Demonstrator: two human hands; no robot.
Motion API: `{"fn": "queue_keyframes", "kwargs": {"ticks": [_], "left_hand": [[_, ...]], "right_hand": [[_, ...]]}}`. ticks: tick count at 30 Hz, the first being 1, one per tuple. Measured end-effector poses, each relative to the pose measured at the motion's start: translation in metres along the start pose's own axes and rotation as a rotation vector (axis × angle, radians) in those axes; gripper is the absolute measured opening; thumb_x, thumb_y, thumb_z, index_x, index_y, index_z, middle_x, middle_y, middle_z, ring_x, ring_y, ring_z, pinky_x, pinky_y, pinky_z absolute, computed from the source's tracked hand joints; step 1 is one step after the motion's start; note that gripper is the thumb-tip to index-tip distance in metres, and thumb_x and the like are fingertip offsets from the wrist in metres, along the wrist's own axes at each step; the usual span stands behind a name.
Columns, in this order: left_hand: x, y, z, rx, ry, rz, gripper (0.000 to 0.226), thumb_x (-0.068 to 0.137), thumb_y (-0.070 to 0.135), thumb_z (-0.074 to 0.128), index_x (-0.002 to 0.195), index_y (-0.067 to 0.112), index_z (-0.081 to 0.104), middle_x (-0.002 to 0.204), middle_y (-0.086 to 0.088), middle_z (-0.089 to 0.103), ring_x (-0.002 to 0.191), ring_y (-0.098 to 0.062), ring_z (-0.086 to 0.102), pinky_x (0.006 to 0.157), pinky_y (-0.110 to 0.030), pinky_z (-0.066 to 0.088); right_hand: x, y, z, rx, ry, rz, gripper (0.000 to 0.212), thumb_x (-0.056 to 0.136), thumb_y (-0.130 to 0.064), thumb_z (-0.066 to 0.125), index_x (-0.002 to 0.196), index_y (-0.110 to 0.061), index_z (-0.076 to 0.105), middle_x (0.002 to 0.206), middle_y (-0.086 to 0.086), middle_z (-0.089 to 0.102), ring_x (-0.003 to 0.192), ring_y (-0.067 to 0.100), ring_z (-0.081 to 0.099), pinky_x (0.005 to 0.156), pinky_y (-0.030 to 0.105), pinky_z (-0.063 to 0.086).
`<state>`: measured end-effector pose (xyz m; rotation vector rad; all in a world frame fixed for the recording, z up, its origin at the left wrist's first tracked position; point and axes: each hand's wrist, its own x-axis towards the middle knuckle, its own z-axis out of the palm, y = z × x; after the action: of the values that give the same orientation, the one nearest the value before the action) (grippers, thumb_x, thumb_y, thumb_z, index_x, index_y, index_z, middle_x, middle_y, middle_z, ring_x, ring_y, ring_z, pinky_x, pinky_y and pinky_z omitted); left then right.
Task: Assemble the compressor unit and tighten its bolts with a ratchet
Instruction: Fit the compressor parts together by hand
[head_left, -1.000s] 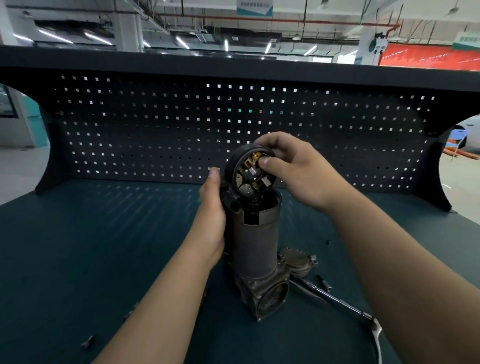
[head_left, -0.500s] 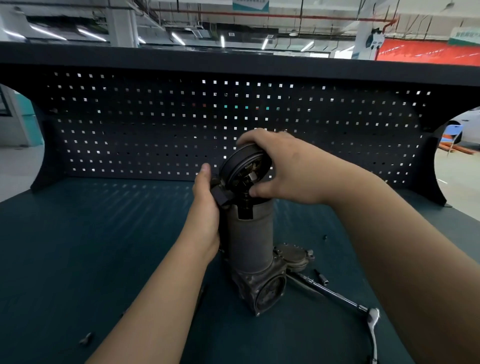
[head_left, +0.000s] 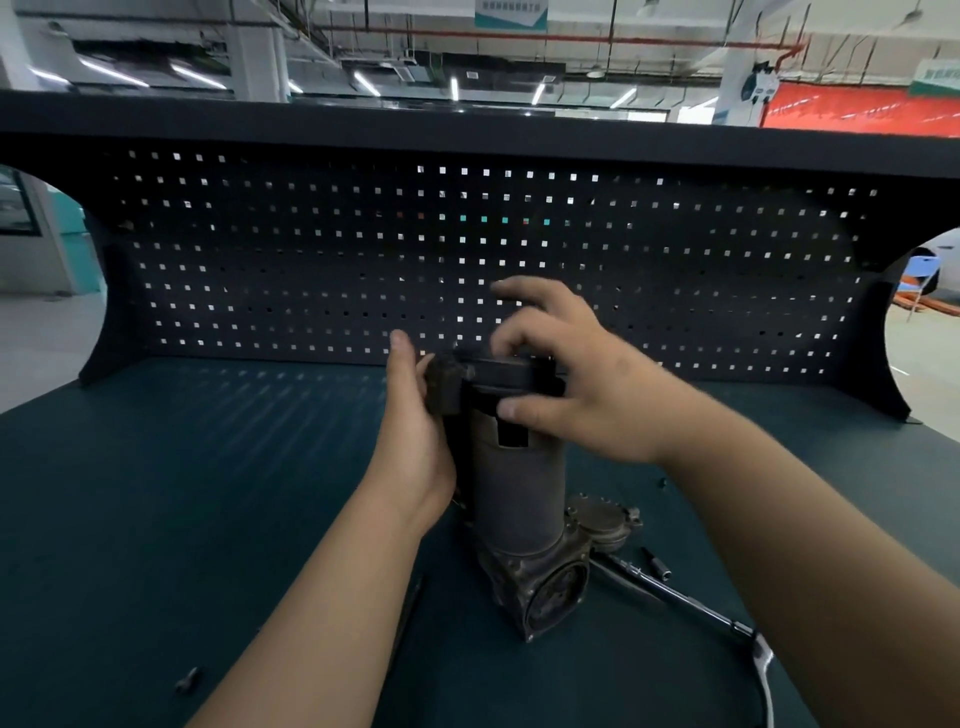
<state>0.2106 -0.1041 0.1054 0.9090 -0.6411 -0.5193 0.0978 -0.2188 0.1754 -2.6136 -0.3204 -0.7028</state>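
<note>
- Plainly, the compressor unit (head_left: 519, 483) stands upright at the middle of the table (head_left: 156, 493), crankcase end down. That turns its open top toward the person, so a cap can go straight down onto it.
- On that top the black end cap (head_left: 506, 376) lies flat across the cylinder mouth. Blur hides whether it is fully seated.
- From nine o'clock the left hand (head_left: 415, 441) clasps the cylinder just under the cap, thumb up, fingers passing behind out of sight. This grip looks meant to keep the tall body from tipping or turning.
- From three o'clock the right hand (head_left: 576, 384) holds the cap, thumb under its near rim and curled fingers over the top, one finger lifted clear. The grip is narrow on the cap, probably to press and turn it into line.
- At four o'clock from the base lies the ratchet (head_left: 670, 592), handle running toward the near right, with a small socket (head_left: 657, 564) just beside it. Both are handy for the right hand once tightening begins, which it has not.
- A round cover (head_left: 602, 519) sits against the base at three o'clock; whether it is fastened I cannot tell.
- One loose bolt (head_left: 187, 678) lies well apart at seven o'clock, and a thin dark rod (head_left: 410, 613), perhaps a long bolt, lies nearer the base.
- At twelve o'clock the pegboard (head_left: 311, 260) closes the back of the table.
</note>
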Motion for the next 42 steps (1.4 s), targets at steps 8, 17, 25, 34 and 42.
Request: {"fn": "queue_keyframes", "kwargs": {"ticks": [8,17,25,34,42], "left_hand": [[-0.002,-0.008,0.004,0.221,-0.133,-0.023,0.095,0.061,0.060,0.070,0.143,0.029,0.035,0.121,0.001,0.066,0.110,-0.014,0.064,0.084,-0.030,0.054],[-0.007,-0.011,0.007,0.232,-0.226,-0.017,0.122,0.039,0.061,0.090,0.141,0.049,0.024,0.131,0.009,0.060,0.117,-0.009,0.060,0.080,-0.021,0.053],[-0.006,-0.011,0.005,0.339,-0.195,-0.001,0.124,0.041,0.076,0.082,0.143,0.056,0.013,0.133,0.021,0.056,0.124,-0.002,0.053,0.093,-0.026,0.050],[-0.013,-0.009,0.018,0.488,-0.150,0.069,0.136,0.033,0.097,0.058,0.149,0.041,0.014,0.129,0.021,0.058,0.118,0.007,0.053,0.096,-0.025,0.046],[-0.019,-0.007,0.029,0.527,-0.069,0.127,0.143,0.023,0.098,0.053,0.147,0.033,0.024,0.132,0.015,0.056,0.114,0.008,0.055,0.091,-0.017,0.047]], "right_hand": [[-0.030,0.015,-0.007,0.341,-0.012,0.142,0.033,0.072,-0.033,0.063,0.101,-0.043,0.053,0.143,-0.024,0.030,0.136,-0.002,0.030,0.097,0.018,0.038],[-0.041,0.022,0.024,0.736,0.373,0.329,0.045,0.070,-0.051,0.054,0.113,-0.040,0.056,0.112,-0.022,0.065,0.105,-0.001,0.061,0.080,0.018,0.049],[-0.031,0.016,0.042,0.712,0.631,0.428,0.037,0.085,-0.038,0.036,0.088,-0.035,0.073,0.088,-0.013,0.074,0.081,-0.001,0.067,0.062,0.010,0.047],[-0.036,0.018,0.044,0.648,0.772,0.300,0.035,0.091,-0.027,0.036,0.090,-0.033,0.070,0.091,-0.015,0.073,0.088,0.001,0.067,0.071,0.011,0.048],[-0.032,0.021,0.029,0.647,0.736,0.327,0.033,0.091,-0.028,0.041,0.085,-0.027,0.074,0.090,-0.010,0.074,0.086,0.005,0.068,0.072,0.016,0.051]]}}
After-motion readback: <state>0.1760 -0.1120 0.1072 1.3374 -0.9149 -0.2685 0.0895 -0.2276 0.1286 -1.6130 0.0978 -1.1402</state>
